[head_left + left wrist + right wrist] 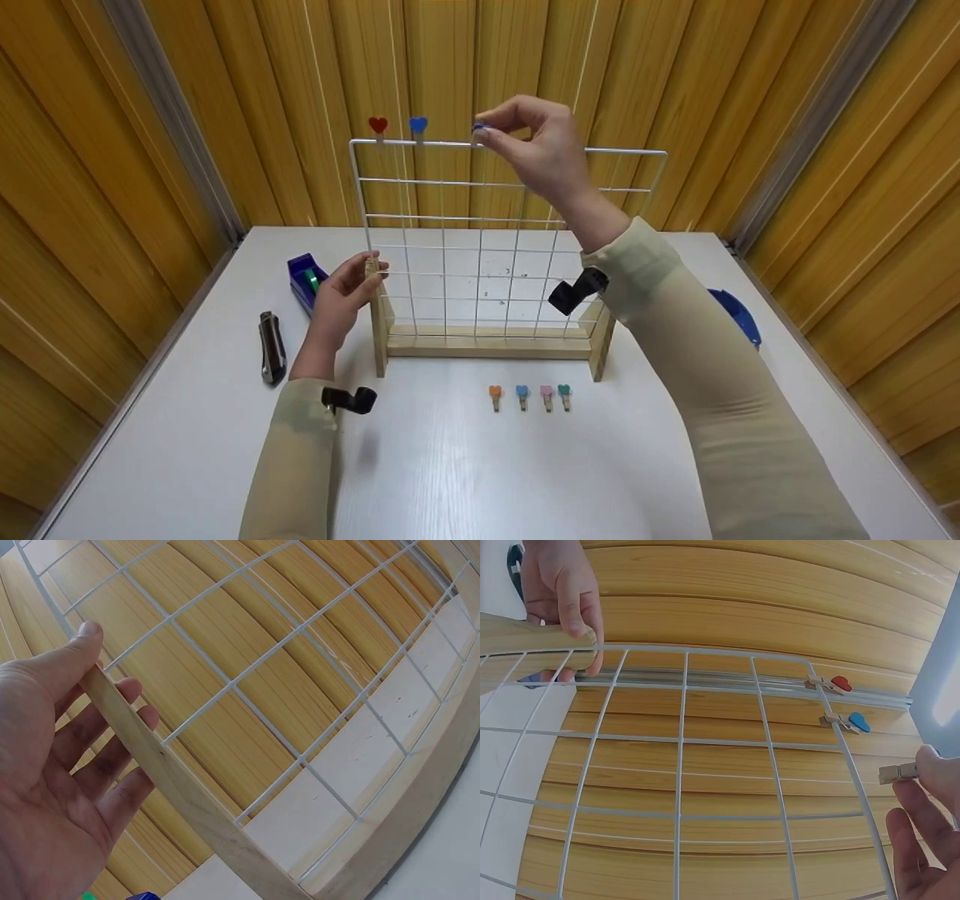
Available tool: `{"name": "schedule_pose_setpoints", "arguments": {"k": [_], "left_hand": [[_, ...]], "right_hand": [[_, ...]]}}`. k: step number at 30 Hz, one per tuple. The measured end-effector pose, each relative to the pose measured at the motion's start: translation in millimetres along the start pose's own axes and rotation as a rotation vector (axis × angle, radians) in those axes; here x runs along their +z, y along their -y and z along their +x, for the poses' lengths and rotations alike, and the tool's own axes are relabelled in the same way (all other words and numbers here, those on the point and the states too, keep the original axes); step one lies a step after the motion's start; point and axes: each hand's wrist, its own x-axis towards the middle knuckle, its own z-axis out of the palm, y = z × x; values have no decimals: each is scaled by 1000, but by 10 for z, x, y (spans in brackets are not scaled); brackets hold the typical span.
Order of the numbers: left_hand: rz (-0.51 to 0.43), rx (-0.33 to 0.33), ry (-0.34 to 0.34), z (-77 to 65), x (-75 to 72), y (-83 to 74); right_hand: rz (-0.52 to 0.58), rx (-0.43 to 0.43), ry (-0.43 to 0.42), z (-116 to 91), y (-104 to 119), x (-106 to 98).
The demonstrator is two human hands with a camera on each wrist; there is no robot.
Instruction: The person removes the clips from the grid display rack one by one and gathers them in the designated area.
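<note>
Yellow wood-grain panels (442, 60) behind. I log the right hand (541, 142) pinching a wooden clip (898, 773), just beside the top wire (450, 143). Left of it on that wire: red-heart clip (378, 125), blue-heart clip (418, 125). Lower left, the left hand (341, 296) grips a wooden post (379, 330).

Yellow-brown wood-look walls (439, 60) L, R & back, w/ grey posts (174, 97) in corners. White table (450, 472) below. Bright light (949, 694) at R edge, R wrist view.

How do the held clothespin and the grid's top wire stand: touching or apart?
Apart: the right wrist view shows a clear gap between the held clothespin and the top wire.
</note>
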Motion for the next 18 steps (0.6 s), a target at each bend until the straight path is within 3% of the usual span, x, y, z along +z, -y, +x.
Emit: {"name": "schedule_pose_setpoints", "arguments": {"k": [8, 18], "left_hand": [[0, -2, -3, 2, 8, 0], [3, -5, 0, 49, -6, 20]], "right_hand": [[53, 51, 23, -149, 53, -62], [162, 116, 133, -482, 29, -148]]}}
